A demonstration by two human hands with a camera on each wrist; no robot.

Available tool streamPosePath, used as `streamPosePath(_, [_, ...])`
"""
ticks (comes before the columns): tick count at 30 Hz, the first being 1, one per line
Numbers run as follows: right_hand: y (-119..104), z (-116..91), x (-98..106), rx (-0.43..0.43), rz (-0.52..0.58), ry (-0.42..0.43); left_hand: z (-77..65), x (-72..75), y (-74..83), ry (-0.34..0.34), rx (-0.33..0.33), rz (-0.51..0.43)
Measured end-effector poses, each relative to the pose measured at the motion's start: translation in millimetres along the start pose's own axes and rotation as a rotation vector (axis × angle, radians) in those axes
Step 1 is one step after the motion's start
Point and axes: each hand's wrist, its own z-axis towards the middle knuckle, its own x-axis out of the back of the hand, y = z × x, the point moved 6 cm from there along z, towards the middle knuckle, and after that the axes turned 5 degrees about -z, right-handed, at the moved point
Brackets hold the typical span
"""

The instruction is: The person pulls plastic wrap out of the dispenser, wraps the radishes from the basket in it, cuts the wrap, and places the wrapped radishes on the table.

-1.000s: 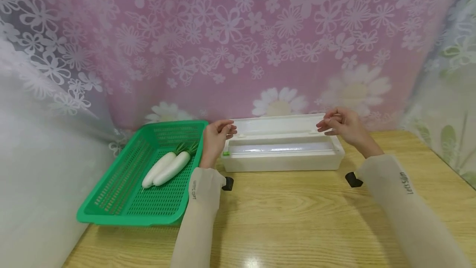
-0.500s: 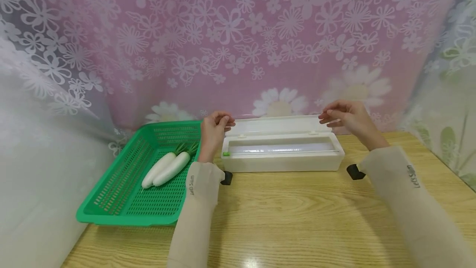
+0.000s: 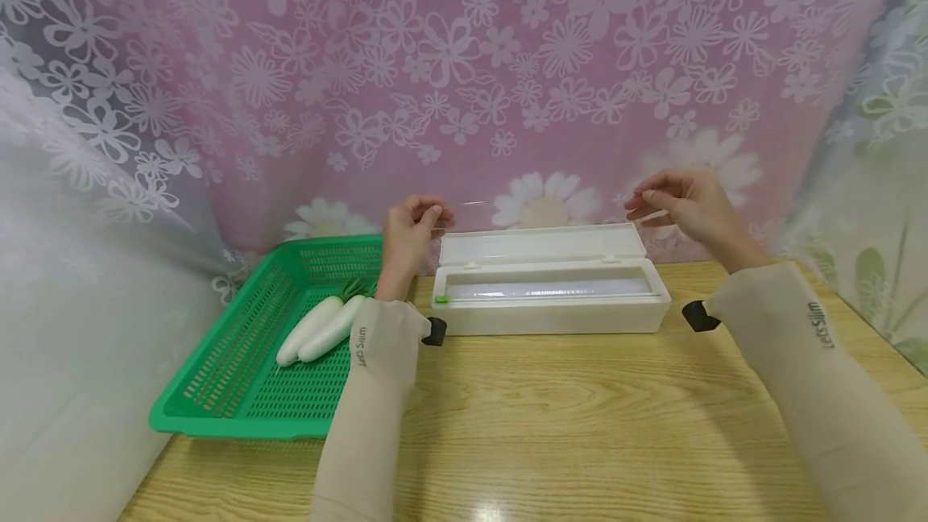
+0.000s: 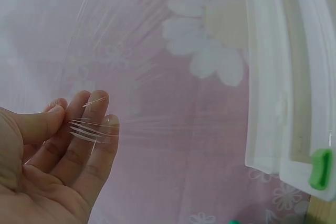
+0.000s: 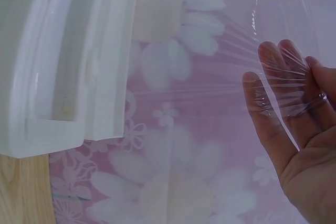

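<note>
Left hand (image 3: 408, 242) and right hand (image 3: 696, 212) pinch clear film (image 4: 152, 121), stretched between them. White box (image 3: 551, 319) below; table (image 3: 565, 409) extends nearer; basket rim (image 3: 246, 428) left. Hands higher, slightly wider apart than earlier.

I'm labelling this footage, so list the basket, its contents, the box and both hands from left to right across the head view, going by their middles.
Green basket → two white radishes inside it → left hand → open white box → right hand.
</note>
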Motion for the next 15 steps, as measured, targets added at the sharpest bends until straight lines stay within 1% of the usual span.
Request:
streamPosePath(5, [-11.4,1.9,4.5,0.003,-0.044,0.012,3.8,2.4,13.4,-0.010,-0.007,0.013])
streamPosePath(10, [-24.6,3.8,8.7,0.043,-0.043,0.025,6.4,4.9,26.9,-0.026,-0.021,0.019])
streamPosePath(15, [-34.7,5.2,13.9,0.046,-0.037,0.029,8.5,6.6,39.6,-0.036,-0.049,0.011])
